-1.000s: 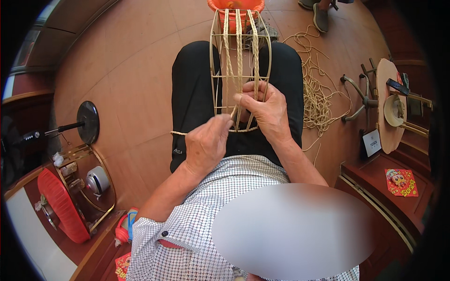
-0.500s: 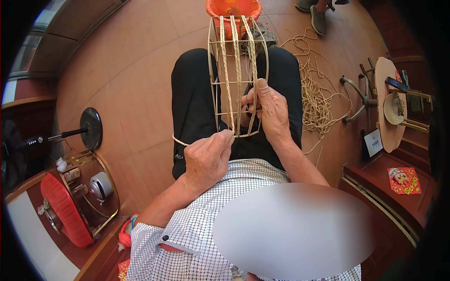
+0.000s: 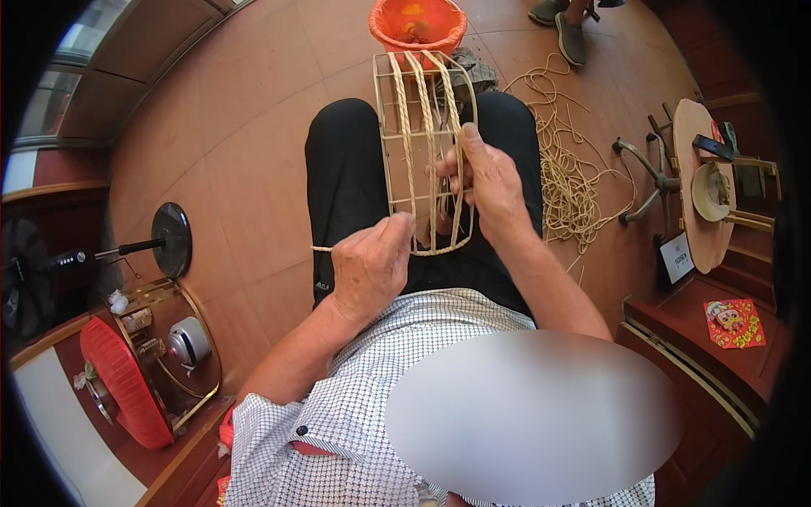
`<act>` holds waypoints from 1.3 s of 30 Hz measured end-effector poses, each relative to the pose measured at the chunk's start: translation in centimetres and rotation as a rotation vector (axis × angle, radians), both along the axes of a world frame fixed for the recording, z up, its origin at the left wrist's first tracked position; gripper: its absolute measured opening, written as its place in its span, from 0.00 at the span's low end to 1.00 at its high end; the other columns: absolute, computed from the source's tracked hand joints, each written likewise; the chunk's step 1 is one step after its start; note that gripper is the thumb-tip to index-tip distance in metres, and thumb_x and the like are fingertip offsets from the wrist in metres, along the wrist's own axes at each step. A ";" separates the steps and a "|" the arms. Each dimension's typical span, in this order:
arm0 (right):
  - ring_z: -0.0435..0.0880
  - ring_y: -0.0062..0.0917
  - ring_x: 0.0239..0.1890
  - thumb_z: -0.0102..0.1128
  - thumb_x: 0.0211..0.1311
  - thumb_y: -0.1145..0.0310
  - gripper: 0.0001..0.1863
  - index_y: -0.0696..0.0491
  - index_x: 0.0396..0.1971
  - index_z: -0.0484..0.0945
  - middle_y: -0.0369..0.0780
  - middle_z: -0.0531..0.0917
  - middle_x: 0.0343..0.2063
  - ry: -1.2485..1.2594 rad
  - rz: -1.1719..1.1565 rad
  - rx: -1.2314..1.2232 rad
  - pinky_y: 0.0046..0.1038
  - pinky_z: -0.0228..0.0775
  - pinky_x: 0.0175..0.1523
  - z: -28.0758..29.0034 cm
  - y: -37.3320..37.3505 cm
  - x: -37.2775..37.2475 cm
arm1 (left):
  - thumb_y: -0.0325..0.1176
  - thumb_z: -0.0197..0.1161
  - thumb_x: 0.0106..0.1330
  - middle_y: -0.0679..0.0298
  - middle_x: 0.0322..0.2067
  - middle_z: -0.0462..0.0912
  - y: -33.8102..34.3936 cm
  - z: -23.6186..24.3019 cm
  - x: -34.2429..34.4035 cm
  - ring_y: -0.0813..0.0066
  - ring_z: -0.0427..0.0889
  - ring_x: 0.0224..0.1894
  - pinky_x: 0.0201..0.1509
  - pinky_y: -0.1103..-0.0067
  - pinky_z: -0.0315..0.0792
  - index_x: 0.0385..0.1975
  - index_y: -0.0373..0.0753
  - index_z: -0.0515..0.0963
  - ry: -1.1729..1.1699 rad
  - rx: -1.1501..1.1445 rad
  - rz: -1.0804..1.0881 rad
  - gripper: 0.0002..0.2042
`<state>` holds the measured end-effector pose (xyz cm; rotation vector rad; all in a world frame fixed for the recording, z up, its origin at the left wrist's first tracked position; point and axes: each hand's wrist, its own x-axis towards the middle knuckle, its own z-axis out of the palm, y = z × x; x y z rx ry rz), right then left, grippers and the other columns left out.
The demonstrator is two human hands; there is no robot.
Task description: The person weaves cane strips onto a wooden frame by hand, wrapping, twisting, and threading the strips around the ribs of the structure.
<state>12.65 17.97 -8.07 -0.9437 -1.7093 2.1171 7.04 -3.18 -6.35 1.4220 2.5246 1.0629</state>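
Note:
Between my knees is a long metal wire frame (image 3: 385, 156) with thin crossbars. Several lengths of pale twisted cord (image 3: 429, 148) run along it from the far end to the near end, and cord also wraps part of the near rim. My right hand (image 3: 498, 190) grips the frame's right side, thumb on top and fingers curled inside. Just left of the near corner, my left hand (image 3: 372, 258) is closed in a pinch on the cord. A short tail of that cord sticks out to the left of the fist.
An orange-lined bin (image 3: 418, 25) stands beyond the frame. Loose cord (image 3: 570, 186) lies heaped on the floor at right, near a round stool (image 3: 693, 190) holding a phone and a hat. Another person's shoes (image 3: 571, 40) show far right. A fan base (image 3: 172, 240) stands at left.
The far end of the frame has come nearer and lower in the view. My left hand has shifted slightly left, and the cord tail beside it now shows shorter and straighter.

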 end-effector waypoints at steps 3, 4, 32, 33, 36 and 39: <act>0.79 0.16 0.26 0.54 0.83 0.33 0.35 0.54 0.37 0.86 0.38 0.92 0.33 -0.065 0.023 -0.128 0.21 0.69 0.33 1.7 1.8 -1.8 | 0.24 0.69 0.73 0.54 0.33 0.88 1.0 2.1 -1.7 0.52 0.90 0.32 0.34 0.67 0.80 0.44 0.37 0.82 0.029 -0.008 -0.062 0.05; 0.80 0.15 0.27 0.53 0.84 0.35 0.33 0.53 0.40 0.86 0.37 0.92 0.35 -0.084 0.089 -0.121 0.20 0.66 0.32 2.4 2.8 -2.3 | 0.24 0.69 0.74 0.54 0.33 0.88 1.4 2.8 -2.3 0.52 0.89 0.32 0.34 0.67 0.80 0.44 0.38 0.82 0.024 -0.012 -0.075 0.04; 0.76 0.13 0.29 0.52 0.85 0.71 0.23 0.56 0.74 0.72 0.32 0.81 0.32 -0.092 0.133 -0.804 0.19 0.71 0.36 0.5 -6.5 9.4 | 0.22 0.62 0.74 0.60 0.38 0.80 -2.6 3.3 -3.3 0.56 0.87 0.38 0.38 0.63 0.80 0.61 0.44 0.79 -0.037 -0.486 -0.292 0.18; 0.76 0.13 0.29 0.52 0.85 0.71 0.23 0.56 0.74 0.72 0.32 0.81 0.32 -0.090 0.131 -0.803 0.19 0.71 0.36 0.0 -6.3 8.7 | 0.22 0.61 0.75 0.59 0.38 0.81 -2.5 3.4 -3.4 0.55 0.87 0.39 0.39 0.63 0.80 0.61 0.43 0.79 -0.074 -0.511 -0.302 0.17; 0.65 0.10 0.23 0.45 0.84 0.77 0.27 0.47 0.79 0.67 0.29 0.73 0.27 0.086 0.206 -1.196 0.18 0.61 0.30 -2.6 -6.5 7.5 | 0.23 0.61 0.75 0.59 0.38 0.82 -2.6 3.7 -4.1 0.54 0.87 0.39 0.40 0.62 0.81 0.60 0.43 0.79 -0.114 -0.548 -0.335 0.16; 0.63 0.10 0.21 0.45 0.84 0.77 0.27 0.45 0.78 0.68 0.26 0.71 0.24 0.264 0.264 -1.386 0.17 0.58 0.27 -4.5 -6.7 6.8 | 0.24 0.61 0.76 0.58 0.39 0.84 -1.9 4.6 -4.8 0.53 0.88 0.41 0.42 0.61 0.81 0.58 0.43 0.80 -0.132 -0.591 -0.363 0.14</act>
